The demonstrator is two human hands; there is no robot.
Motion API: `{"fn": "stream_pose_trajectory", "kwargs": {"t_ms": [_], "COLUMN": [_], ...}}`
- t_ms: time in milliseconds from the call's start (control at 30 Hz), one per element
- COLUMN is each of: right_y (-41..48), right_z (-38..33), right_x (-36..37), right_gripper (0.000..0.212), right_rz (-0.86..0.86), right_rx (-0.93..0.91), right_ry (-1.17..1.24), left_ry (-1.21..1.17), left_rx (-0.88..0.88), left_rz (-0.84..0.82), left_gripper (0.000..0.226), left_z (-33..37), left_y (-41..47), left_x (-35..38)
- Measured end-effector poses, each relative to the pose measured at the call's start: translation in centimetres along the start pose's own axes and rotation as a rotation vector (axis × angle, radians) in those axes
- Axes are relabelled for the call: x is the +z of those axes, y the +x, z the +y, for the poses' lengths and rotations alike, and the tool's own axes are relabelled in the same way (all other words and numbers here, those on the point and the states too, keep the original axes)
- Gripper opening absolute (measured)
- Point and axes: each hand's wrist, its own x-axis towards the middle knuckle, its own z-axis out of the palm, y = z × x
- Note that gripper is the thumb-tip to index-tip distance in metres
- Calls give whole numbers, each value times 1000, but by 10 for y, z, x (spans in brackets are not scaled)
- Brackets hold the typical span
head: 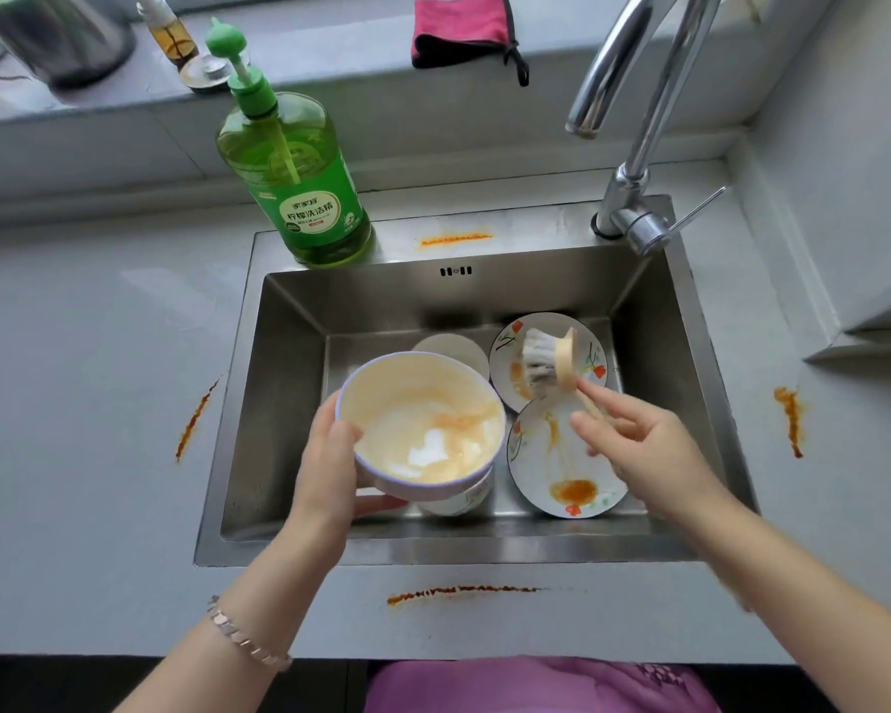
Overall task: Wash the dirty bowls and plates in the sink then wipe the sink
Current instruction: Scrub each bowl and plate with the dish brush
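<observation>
- The left hand [326,455] is gripping a white bowl [423,422] by its near-left rim, thumb lying over the edge and fingers curling underneath; the bowl is tilting up towards the camera, showing orange smears and white foam inside.
- The right hand [644,445] is pinching the thin handle of a dish brush [545,358] between thumb and fingers, the bristle head sticking out beyond the fingertips and facing left towards the bowl, not touching it.
- Both hands are hovering over the steel sink [289,403].
- Directly under the right hand's fingers a flowered plate [551,470] with an orange blot is lying in the basin; a second stained plate [595,360] is lying beyond it, behind the brush head.
- Below the held bowl another bowl [459,499] is sitting on the basin floor, and a pale round dish [451,347] is showing just past the held rim.
- Far beyond the left hand a green detergent bottle [299,182] is standing on the sink's back ledge.
</observation>
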Motion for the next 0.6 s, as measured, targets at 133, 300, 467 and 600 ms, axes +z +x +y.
{"fn": "stream_pose_trajectory", "kwargs": {"t_ms": [133,300,467,600], "right_y": [3,14,16,14], "right_z": [6,6,12,10], "right_x": [18,11,2,5], "right_gripper": [47,59,52,38], "right_rz": [-136,-249,-116,-6], "right_rx": [308,436,429,337], "right_ry": [297,535,378,241], "left_ry": [-76,-85,528,905], "left_rx": [-53,-76,361,792], "left_rz": [-78,-139,-153,-388], "left_gripper": [38,37,31,59], "left_z": [-8,-11,-16,-8], "left_y": [-4,0,17,8], "left_x": [15,35,41,46]}}
